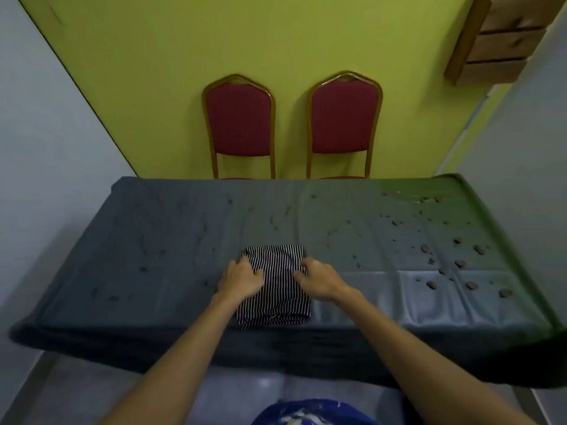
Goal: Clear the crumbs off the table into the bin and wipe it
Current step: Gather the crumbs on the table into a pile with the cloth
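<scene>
Sitting nearest, below the tabletop's front edge, is what looks like the blue-lined bin (pixel 310 414), with something white inside. Just past that edge the folded striped cloth (pixel 276 305) lies on the tabletop (pixel 153 240), its long axis running away from the person. Both grips clasp it: the left grip (pixel 242 279) curls over its left edge and the right grip (pixel 319 279) over its right edge. The larger crumbs (pixel 425 248) lie well off to the cloth's right, so the right grip is nearer, and finer specks scatter left and beyond. Nothing stands between cloth and crumbs. Any sweep, I judge, must gather them back toward the bin. Farthest, two red chairs (pixel 239 118) stand behind.
</scene>
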Action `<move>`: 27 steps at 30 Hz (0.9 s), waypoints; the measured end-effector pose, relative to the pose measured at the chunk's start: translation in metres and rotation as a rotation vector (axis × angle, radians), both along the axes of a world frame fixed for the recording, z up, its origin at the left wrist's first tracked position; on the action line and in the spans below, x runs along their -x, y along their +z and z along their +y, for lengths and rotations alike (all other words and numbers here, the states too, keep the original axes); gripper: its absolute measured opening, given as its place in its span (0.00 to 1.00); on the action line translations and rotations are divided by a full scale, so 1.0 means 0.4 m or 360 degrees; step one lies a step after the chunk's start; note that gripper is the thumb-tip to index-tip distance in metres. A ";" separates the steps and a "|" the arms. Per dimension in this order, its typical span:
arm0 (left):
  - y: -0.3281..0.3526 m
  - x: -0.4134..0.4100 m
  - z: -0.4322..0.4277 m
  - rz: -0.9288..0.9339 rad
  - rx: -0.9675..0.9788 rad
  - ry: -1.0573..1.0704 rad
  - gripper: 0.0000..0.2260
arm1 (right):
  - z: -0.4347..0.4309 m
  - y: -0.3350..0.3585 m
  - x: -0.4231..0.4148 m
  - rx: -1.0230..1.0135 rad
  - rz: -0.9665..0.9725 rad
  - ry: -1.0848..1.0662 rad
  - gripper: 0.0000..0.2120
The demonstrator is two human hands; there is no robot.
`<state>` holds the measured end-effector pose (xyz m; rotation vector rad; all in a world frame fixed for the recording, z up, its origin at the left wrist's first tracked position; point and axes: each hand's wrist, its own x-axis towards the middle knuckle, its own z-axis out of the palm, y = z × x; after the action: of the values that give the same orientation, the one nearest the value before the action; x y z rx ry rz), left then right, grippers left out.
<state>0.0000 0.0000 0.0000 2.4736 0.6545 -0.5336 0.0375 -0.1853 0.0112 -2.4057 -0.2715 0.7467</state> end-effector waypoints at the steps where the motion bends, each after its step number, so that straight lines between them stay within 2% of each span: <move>1: -0.014 0.009 0.000 0.0016 0.0039 0.0050 0.28 | 0.005 -0.014 0.006 -0.0013 0.0010 -0.0068 0.18; 4: -0.032 0.037 -0.013 0.0000 0.0094 0.0232 0.29 | 0.016 -0.063 0.025 -0.0054 0.0092 -0.0341 0.18; 9: -0.043 0.046 -0.026 -0.0210 0.0197 0.0588 0.32 | 0.044 -0.108 0.046 -0.0118 0.0095 -0.0754 0.20; 14: -0.064 0.036 -0.003 -0.0198 0.0348 0.0664 0.35 | 0.068 -0.122 0.044 -0.0249 0.0241 -0.0953 0.29; 16: -0.071 0.028 -0.001 -0.0162 0.0408 0.0695 0.35 | 0.071 -0.133 0.044 -0.0289 0.0295 -0.0961 0.27; 18: -0.068 0.020 -0.009 -0.0135 0.0477 0.0661 0.30 | 0.071 -0.139 0.047 -0.0354 0.0350 -0.0946 0.25; 21: -0.065 0.011 -0.034 -0.0201 0.0623 0.0615 0.12 | 0.061 -0.134 0.054 -0.0473 0.0369 -0.0936 0.21; 22: -0.060 0.011 -0.045 -0.0230 0.0631 0.0600 0.10 | 0.055 -0.128 0.058 -0.0511 0.0361 -0.0951 0.20; 27: -0.038 0.002 -0.129 -0.0418 0.0640 0.0428 0.16 | 0.002 -0.103 0.075 -0.0696 0.0256 -0.1063 0.15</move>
<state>-0.0008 -0.0517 -0.0150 1.9938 0.6826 -0.2056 0.0077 -0.1843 -0.0298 -1.8319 0.3851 0.4938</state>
